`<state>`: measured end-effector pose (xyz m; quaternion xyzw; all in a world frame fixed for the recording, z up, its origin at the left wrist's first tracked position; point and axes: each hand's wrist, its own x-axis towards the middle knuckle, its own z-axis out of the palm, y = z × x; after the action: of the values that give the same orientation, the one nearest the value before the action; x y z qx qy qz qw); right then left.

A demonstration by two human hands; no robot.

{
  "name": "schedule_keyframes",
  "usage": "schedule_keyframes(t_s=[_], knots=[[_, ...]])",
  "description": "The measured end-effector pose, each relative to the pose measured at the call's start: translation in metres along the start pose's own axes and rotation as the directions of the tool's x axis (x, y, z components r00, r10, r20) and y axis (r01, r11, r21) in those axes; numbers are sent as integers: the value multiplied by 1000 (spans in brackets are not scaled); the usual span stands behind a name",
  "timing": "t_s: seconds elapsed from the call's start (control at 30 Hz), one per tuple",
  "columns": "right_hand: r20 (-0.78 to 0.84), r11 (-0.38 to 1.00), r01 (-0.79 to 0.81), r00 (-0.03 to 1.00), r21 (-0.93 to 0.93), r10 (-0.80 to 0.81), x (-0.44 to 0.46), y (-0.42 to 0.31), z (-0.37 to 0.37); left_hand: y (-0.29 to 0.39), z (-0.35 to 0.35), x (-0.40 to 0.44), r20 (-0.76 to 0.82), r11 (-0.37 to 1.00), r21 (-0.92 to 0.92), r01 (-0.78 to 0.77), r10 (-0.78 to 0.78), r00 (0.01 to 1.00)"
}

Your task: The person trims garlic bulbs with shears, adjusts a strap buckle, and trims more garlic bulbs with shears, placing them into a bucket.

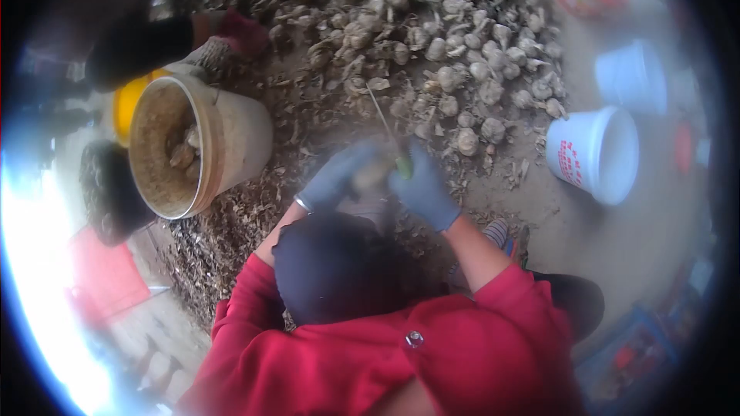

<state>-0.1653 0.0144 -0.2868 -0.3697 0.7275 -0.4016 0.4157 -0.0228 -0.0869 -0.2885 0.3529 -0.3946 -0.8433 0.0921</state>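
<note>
My left hand [336,177], in a grey glove, is closed round a blurred, pale brown garlic bulb [371,174]. Just right of it, my right hand [424,189], also gloved in grey, grips the green handle of a knife [404,165]. The thin blade points up and to the left, above the bulb. Beyond both hands a large heap of garlic bulbs [478,69] with dry stems and skins covers the ground.
A worn white bucket [247,135] with some bulbs inside lies tipped at left, a yellow container [127,108] behind it. A co-worker's dark sleeve [146,46] and reddish glove [243,33] reach in there. At right are a white bucket [574,150] and a bluish one [632,77].
</note>
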Motion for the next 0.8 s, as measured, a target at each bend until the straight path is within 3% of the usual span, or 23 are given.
schedule_keyframes(t_s=[0.03,0.13,0.23,0.3,0.33,0.37,0.4,0.43,0.5,0.53,0.6,0.63,0.73,0.8], knots=[[-39,1000,1,999,11,-1,0,10,5,-18,-7,5,33,995,43,-95,93,995],[-165,994,-108,980,11,108,10,38,7,-13,-19,1,93,992,23,-121,119,989],[-166,965,-239,961,-103,220,15,64,-17,-5,-33,-4,-19,929,-97,-357,357,934],[-135,925,-307,950,-223,282,14,76,-44,17,-61,-19,-218,855,27,-518,510,832],[-130,897,-342,939,-280,317,12,79,-55,35,-69,-37,-402,840,153,-520,534,744],[-123,863,-375,927,-337,354,9,82,-66,61,-60,-53,-560,792,412,-450,610,561],[-162,842,-401,916,-361,366,10,90,-76,78,-68,-66,-613,702,612,-364,712,342],[-201,822,-423,906,-381,374,15,104,-83,94,-70,-77,-592,610,717,-336,788,169],[-202,804,-441,897,-398,392,33,134,-97,109,-126,-97,-406,400,908,-124,914,-22],[-207,792,-450,893,-412,400,44,135,-99,112,-124,-101,-297,300,941,157,954,-40],[-216,766,-470,883,-438,417,66,133,-100,121,-113,-109,-80,45,750,660,997,23],[-277,746,-445,895,-496,350,79,145,-96,117,-101,-104,-64,61,837,544,998,-13],[-202,721,-503,861,-477,467,106,128,-95,90,-86,-82,-36,41,999,-15,974,225],[-216,678,-485,869,-552,446,112,117,-93,62,-72,-59,-256,358,907,-220,886,386]])
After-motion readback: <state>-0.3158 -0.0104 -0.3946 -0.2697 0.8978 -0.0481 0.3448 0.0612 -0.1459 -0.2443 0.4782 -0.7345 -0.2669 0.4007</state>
